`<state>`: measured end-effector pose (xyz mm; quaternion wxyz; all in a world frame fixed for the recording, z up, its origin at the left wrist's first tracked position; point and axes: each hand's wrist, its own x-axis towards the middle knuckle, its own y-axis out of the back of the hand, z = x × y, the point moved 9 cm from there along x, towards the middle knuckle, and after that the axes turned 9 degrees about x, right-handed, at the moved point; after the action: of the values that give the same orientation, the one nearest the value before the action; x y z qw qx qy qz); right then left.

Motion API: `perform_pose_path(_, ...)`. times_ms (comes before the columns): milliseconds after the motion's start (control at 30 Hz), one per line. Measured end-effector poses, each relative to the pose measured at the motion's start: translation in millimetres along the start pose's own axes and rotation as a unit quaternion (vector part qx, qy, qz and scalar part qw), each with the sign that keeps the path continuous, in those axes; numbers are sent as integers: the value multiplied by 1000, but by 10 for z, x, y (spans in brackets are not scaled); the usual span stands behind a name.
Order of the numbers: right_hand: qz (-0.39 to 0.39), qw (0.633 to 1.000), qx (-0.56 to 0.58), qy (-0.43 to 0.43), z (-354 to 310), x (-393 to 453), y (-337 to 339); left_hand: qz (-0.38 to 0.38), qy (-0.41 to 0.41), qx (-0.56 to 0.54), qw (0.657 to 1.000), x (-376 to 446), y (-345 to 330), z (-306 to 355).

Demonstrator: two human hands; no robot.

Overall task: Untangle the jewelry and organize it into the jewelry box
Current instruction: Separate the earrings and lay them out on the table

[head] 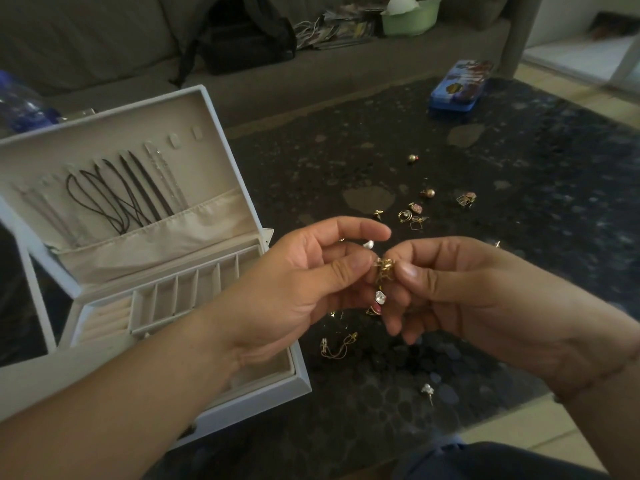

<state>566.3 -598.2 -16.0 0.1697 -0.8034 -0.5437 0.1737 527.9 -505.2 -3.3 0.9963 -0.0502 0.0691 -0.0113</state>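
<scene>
A small gold tangle of jewelry (383, 268) with a clear stone hanging below it is held above the dark table (519, 271). My left hand (311, 282) pinches it from the left with thumb and fingers. My right hand (450, 289) pinches it from the right. The white jewelry box (242, 400) stands open at the left; black cords and chains hang inside its lid (121, 188), and its tray has several dividers. Loose gold earrings (412, 213) lie on the table beyond my hands. A gold chain piece (337, 348) lies below them.
A blue tin case (457, 88) sits at the table's far side. A crystal stud (427, 389) lies near the front edge. Behind the table is a grey sofa with a black backpack (246, 36), papers and a green bowl (410, 15). A plastic bottle (20, 102) stands far left.
</scene>
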Motion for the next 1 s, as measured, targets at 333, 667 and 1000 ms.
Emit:
perform_pose_path(333, 19, 999, 37, 23, -31, 9, 0, -5, 5, -3, 1000, -50, -5, 2)
perform_pose_path(667, 153, 968, -168, 109, -252, -52, 61, 64, -38, 102, 992, -94, 80, 127)
perform_pose_path(1000, 286, 871, -301, 262, -467, -278, -91, 182, -36, 105, 977, -175, 232, 115)
